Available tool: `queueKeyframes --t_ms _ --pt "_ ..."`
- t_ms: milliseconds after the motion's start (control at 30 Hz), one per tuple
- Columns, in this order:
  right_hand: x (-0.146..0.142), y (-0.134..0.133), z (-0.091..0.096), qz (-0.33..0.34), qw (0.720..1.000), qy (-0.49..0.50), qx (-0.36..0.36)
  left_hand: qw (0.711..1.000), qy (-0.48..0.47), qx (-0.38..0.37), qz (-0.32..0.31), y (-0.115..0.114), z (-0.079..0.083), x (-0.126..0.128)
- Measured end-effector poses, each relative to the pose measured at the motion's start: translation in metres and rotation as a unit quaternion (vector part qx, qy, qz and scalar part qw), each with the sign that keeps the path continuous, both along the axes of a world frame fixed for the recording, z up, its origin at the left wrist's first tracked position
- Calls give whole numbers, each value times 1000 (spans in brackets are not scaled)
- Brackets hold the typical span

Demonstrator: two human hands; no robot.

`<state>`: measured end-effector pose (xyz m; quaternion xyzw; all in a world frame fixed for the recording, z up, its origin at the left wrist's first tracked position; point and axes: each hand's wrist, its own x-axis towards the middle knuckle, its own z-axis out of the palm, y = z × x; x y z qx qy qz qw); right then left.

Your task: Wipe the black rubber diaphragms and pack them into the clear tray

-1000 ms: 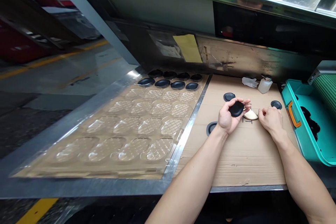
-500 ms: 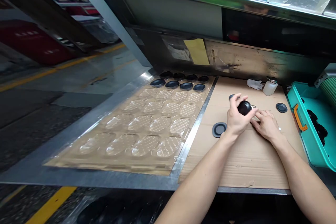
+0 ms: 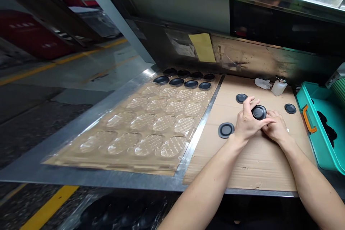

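My left hand (image 3: 247, 121) grips a round black plastic part (image 3: 259, 112) between thumb and fingers, with its ridged face turned up toward me. Close against it on the right, my right hand (image 3: 277, 126) has its fingers curled; what they hold, if anything, is hidden. A bit of something white shows beyond the right hand's edge. Around the hands, three flat dark discs lie on the cardboard sheet (image 3: 242, 169): one disc (image 3: 226, 130) beside my left wrist, another disc (image 3: 241, 98) behind the left hand, and a third disc (image 3: 290, 108) to the right.
On the left lies a clear blister tray (image 3: 118, 119), with black parts (image 3: 176, 82) in its two far rows. A teal bin (image 3: 320, 143) with black pieces stands at the right. A white bottle (image 3: 279, 87) and crumpled tissue (image 3: 263, 83) sit at the back, below a shelf.
The black part has turned in my left hand, so its ridged face now shows. Both hands have come closer together, the left shifting slightly right. The view has tilted a little downward.
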<state>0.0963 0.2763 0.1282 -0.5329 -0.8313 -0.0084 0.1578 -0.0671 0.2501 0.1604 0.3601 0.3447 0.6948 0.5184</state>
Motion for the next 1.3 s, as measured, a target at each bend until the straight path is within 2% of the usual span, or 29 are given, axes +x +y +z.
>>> queueKeyframes --t_ms 200,300,367,433,500,567,667,767,867,967,1033,1133,1300 --pt "-1 -1 -1 6 1000 -14 -1 999 -17 -1 -38 -5 6 3" --pt "-1 1 0 -1 998 18 53 999 -19 12 -29 0 4 3" --pt "-3 1 3 -19 990 75 114 997 -76 -25 -11 10 1 -1" --pt "-7 0 9 -31 974 155 160 979 -174 -100 -32 22 -4 -8" --pt "-15 -6 13 -28 958 226 176 948 -260 -163 -79 33 -8 -13" --pt "-27 -15 13 -3 951 262 163 928 -301 -189 -108 39 -12 -14" --pt "-44 -27 8 46 960 245 124 926 -294 -177 -154 35 -17 -7" --pt "-51 -29 4 16 973 201 117 930 -268 -150 -201 28 -18 3" --pt "-51 -30 4 -28 977 178 118 933 -265 -145 -196 25 -18 7" --pt "-49 -29 4 13 983 146 110 932 -263 -157 -196 27 -18 3" --pt "-41 -22 3 9 984 132 117 934 -257 -158 -191 29 -19 -2" --pt "-19 -4 4 -36 978 163 122 939 -247 -154 -185 29 -17 -6" --pt "8 11 11 -47 953 279 110 943 -233 -144 -191 27 -14 -7"
